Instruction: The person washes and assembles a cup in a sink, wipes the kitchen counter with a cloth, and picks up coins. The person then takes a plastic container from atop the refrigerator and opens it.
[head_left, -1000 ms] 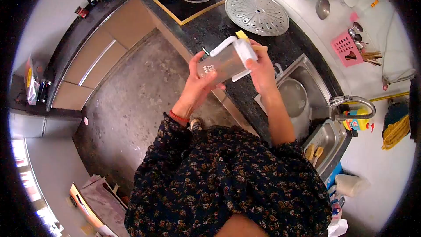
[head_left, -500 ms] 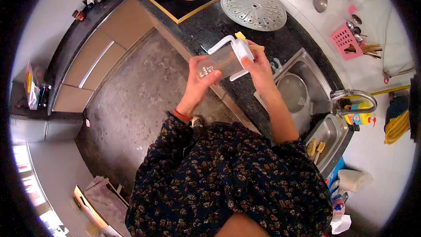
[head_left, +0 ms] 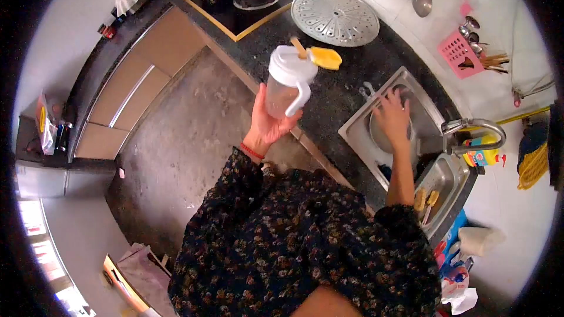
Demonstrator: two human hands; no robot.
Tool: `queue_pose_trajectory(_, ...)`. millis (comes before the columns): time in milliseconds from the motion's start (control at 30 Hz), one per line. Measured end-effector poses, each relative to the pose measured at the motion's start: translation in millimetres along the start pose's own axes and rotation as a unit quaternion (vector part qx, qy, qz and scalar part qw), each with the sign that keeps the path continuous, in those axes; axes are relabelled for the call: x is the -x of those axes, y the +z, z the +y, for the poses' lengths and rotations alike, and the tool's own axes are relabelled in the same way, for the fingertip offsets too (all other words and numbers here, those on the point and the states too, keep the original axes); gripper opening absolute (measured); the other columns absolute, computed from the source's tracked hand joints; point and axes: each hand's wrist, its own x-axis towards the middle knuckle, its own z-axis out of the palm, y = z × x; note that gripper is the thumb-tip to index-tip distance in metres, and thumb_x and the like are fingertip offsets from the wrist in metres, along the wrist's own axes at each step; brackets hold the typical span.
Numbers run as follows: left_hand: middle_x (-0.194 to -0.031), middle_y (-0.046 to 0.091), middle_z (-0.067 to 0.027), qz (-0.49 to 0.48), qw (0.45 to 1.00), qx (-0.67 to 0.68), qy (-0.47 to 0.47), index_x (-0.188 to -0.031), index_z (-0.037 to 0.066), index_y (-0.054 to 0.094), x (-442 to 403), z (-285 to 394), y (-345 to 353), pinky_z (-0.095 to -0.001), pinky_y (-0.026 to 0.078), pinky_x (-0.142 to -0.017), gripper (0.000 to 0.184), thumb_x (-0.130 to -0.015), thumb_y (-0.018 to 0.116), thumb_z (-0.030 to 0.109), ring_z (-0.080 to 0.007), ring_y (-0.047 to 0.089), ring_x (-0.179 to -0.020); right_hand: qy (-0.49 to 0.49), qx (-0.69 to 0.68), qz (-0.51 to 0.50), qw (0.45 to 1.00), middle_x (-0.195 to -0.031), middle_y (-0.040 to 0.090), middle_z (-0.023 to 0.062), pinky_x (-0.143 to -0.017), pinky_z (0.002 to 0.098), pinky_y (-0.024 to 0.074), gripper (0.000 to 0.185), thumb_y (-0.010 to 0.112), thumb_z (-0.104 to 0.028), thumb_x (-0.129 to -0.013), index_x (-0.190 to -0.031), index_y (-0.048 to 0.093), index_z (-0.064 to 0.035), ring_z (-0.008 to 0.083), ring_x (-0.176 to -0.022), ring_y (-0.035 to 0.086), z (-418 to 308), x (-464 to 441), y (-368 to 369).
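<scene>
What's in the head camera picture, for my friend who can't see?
A person's left hand holds a see-through jug with a white lid and handle, a yellow piece at its top. The open right hand is over a steel sink set in a dark counter.

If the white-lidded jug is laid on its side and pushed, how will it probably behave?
The jug would probably roll only partway, because its handle sticks out. It is likely light, since its translucent wall looks like plastic. It seems stiff: the left hand leaves no visible dent.
</scene>
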Motion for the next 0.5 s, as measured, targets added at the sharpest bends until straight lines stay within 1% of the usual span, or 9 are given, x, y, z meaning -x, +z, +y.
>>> queue_pose_trajectory(67, -0.102, 0.056, -0.0167, 0.039, 0.998, -0.04, 0.01, -0.126, 0.007, 0.042, -2, -4, 3, -0.0247, 0.044, -0.042, 0.07, -0.087, 0.037, 0.064, -0.0189, 0.055, -0.066, 0.009, 0.21, 0.087, 0.974, -0.116, 0.059, 0.0142, -0.101, 0.0392, 0.0354, 0.049, 0.039, -0.039, -0.096, -0.125, 0.05, -0.0007, 0.0244, -0.114, 0.051, -2, 1, 28)
queue_pose_trajectory(133, -0.103, 0.056, -0.0138, 0.057, 0.994, -0.09, -0.007, -0.125, 0.009, 0.043, -2, 0, 3, -0.0225, 0.045, -0.048, 0.067, -0.087, 0.038, 0.063, -0.0187, 0.054, -0.068, 0.004, -0.038, -0.055, 0.998, -0.121, 0.056, 0.014, -0.101, 0.0396, 0.0344, 0.055, 0.038, -0.042, -0.097, -0.132, 0.04, -0.0003, 0.0238, -0.117, 0.048, -46, -1, 59)
queue_pose_trajectory(167, -0.103, 0.056, -0.012, 0.025, 0.994, -0.105, -0.012, -0.124, 0.008, 0.042, -5, 3, -7, -0.024, 0.046, -0.051, 0.067, -0.085, 0.045, 0.062, -0.0178, 0.055, -0.069, 0.004, -0.086, -0.064, 0.994, -0.123, 0.054, 0.0141, -0.101, 0.0389, 0.0345, 0.055, 0.037, -0.042, -0.097, -0.133, 0.039, -0.0008, 0.0239, -0.118, 0.048, -46, -5, 70)
queue_pose_trajectory(233, -0.103, 0.056, -0.0111, 0.088, 0.935, -0.327, 0.103, -0.122, 0.008, 0.044, 1, 9, 17, -0.0261, 0.047, -0.054, 0.064, -0.082, 0.053, 0.057, -0.0174, 0.056, -0.072, 0.01, -0.178, -0.088, 0.98, -0.127, 0.051, 0.0144, -0.1, 0.0375, 0.0347, 0.056, 0.037, -0.043, -0.097, -0.135, 0.036, -0.0016, 0.024, -0.118, 0.047, -42, -9, 83)
queue_pose_trajectory(267, -0.103, 0.056, -0.0107, 0.12, 0.881, -0.428, 0.16, -0.121, 0.007, 0.044, 7, 15, 31, -0.0271, 0.047, -0.055, 0.064, -0.081, 0.058, 0.055, -0.0172, 0.057, -0.074, 0.002, -0.127, -0.051, 0.991, -0.127, 0.051, 0.0145, -0.1, 0.0371, 0.0352, 0.056, 0.038, -0.042, -0.097, -0.136, 0.034, -0.0021, 0.0237, -0.118, 0.047, -42, -8, 84)
queue_pose_trajectory(300, -0.104, 0.055, -0.0081, 0.137, 0.819, -0.511, 0.223, -0.116, 0.007, 0.047, 11, 31, 39, -0.0297, 0.049, -0.063, 0.059, -0.074, 0.073, 0.039, -0.0169, 0.058, -0.083, -0.006, -0.075, -0.016, 0.997, -0.127, 0.05, 0.0146, -0.099, 0.0366, 0.0357, 0.056, 0.038, -0.041, -0.097, -0.137, 0.033, -0.0026, 0.0233, -0.118, 0.048, -43, -8, 86)
queue_pose_trajectory(367, -0.106, 0.054, -0.0066, 0.113, 0.433, -0.799, 0.402, -0.115, 0.007, 0.047, 27, 61, 63, -0.0301, 0.049, -0.069, 0.061, -0.067, 0.08, 0.026, -0.0174, 0.056, -0.093, -0.017, -0.008, 0.027, 0.999, -0.127, 0.05, 0.0138, -0.098, 0.0346, 0.0372, 0.052, 0.042, -0.038, -0.096, -0.135, 0.036, -0.0043, 0.0214, -0.116, 0.049, -40, -8, 80)
queue_pose_trajectory(433, -0.109, 0.054, -0.0081, 0.132, 0.594, -0.671, 0.424, -0.115, 0.005, 0.048, 43, 80, 76, -0.0307, 0.048, -0.077, 0.065, -0.063, 0.083, 0.021, -0.0185, 0.054, -0.099, 0.001, -0.012, 0.041, 0.999, -0.126, 0.051, 0.0121, -0.097, 0.0331, 0.0374, 0.05, 0.049, -0.031, -0.094, -0.134, 0.038, -0.0042, 0.0204, -0.114, 0.05, -39, -5, 71)
queue_pose_trajectory(500, -0.109, 0.054, -0.0094, 0.181, 0.534, -0.703, 0.434, -0.114, 0.004, 0.048, 53, 99, 71, -0.0311, 0.047, -0.079, 0.064, -0.063, 0.082, 0.022, -0.0194, 0.054, -0.099, 0.0, -0.005, 0.049, 0.999, -0.124, 0.053, 0.0117, -0.095, 0.0303, 0.0395, 0.047, 0.056, -0.024, -0.091, -0.13, 0.042, -0.0024, 0.0182, -0.11, 0.052, -32, -5, 67)
